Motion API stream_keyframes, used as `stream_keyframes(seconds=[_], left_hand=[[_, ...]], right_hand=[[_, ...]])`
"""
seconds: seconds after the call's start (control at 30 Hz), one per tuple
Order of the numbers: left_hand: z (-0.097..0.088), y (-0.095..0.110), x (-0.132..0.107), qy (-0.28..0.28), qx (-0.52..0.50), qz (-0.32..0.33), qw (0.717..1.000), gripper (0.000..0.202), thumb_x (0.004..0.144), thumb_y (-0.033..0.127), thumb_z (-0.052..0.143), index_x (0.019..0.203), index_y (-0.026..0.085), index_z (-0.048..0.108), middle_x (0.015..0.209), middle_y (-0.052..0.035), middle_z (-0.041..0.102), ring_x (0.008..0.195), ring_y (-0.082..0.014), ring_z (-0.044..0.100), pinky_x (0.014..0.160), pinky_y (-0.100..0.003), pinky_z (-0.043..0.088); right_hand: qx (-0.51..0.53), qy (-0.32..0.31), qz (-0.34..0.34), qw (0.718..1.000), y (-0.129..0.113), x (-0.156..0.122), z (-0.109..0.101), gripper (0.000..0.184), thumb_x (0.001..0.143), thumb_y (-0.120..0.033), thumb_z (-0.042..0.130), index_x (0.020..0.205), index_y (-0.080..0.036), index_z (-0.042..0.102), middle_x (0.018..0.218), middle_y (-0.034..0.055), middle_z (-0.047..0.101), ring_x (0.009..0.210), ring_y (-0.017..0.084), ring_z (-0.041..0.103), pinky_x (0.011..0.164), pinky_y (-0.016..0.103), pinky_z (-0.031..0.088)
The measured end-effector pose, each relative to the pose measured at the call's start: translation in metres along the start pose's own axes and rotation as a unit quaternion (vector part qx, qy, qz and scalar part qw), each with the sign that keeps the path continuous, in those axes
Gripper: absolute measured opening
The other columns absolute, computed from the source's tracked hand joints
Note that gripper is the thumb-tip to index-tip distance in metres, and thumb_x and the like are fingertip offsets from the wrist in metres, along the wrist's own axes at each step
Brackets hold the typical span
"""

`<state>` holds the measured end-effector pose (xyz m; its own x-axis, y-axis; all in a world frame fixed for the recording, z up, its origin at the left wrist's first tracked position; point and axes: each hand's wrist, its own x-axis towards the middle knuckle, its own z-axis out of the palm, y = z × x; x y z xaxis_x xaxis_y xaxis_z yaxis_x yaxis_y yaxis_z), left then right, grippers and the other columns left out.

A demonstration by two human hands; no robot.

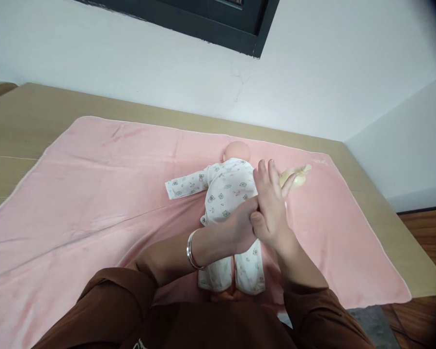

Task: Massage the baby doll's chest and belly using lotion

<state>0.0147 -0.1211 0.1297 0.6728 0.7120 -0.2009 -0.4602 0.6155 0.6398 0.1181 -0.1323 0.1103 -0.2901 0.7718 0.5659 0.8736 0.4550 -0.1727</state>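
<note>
A baby doll (227, 194) lies stretched out below my hands, dressed in a white printed top and trousers, its bald head at the far end. Above its body my two hands meet. My left hand (244, 225), with a silver bangle at the wrist, is closed and pressed against my right palm; its fingertips are hidden, and whether it holds anything does not show. My right hand (271, 208) is raised with its fingers stretched out and apart. Just beyond it a pale yellow, shiny object (301, 176), perhaps a bottle, lies partly behind my fingers.
A pink blanket (105, 194) with a light edge covers most of the wooden table (51, 111). White wall (148, 72) rises behind it, with a dark frame (203, 24) above. Brown wooden flooring (427, 242) shows at the right.
</note>
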Motion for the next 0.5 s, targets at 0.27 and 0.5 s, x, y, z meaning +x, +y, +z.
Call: stream_keyframes(seconds=[0.27,0.5], left_hand=[[-0.032,0.04,0.022,0.091,0.03,0.084,0.992,0.041,0.091,0.044,0.039,0.112,0.017,0.063,0.126,-0.0122,0.064,0.126,-0.0287,0.054,0.109,-0.048,0.042],[-0.093,0.012,0.087,0.333,0.302,0.319,0.834,0.019,0.079,0.019,0.051,0.092,0.019,0.065,0.103,-0.0057,0.07,0.102,-0.0197,0.064,0.096,-0.035,0.049]], right_hand=[[0.059,-0.063,0.151,0.985,0.033,0.011,0.037,0.065,0.101,-0.051,0.019,0.156,-0.021,0.0,0.163,0.0121,0.014,0.151,0.031,0.01,0.116,0.067,0.005],[0.042,-0.163,0.091,0.982,0.041,0.01,0.092,0.054,0.094,-0.024,0.039,0.148,-0.018,0.038,0.158,0.0104,0.031,0.15,0.031,0.014,0.119,0.062,0.006]])
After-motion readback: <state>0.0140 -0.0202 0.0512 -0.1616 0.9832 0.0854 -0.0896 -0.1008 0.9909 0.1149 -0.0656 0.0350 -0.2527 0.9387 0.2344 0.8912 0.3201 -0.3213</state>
